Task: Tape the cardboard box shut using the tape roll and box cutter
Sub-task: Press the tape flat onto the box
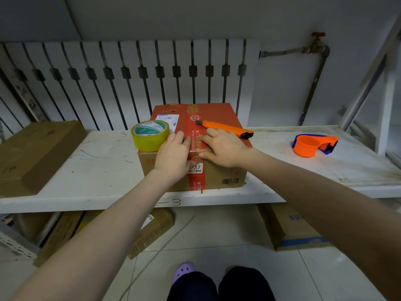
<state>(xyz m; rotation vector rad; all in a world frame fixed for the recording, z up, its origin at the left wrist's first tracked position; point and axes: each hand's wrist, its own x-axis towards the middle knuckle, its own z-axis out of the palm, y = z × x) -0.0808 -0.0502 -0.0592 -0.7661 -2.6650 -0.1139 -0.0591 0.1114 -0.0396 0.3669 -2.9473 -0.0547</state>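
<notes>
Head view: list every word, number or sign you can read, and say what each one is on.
"737": white sticker on the cardboard box front, first character hidden by the left hand.
"水杯": same sticker, lower line.
"-3": handwritten on the shelf edge.
Unreadable: white shipping label, barcode, red tape strip print, tape roll core print, blue print on the floor box.
</notes>
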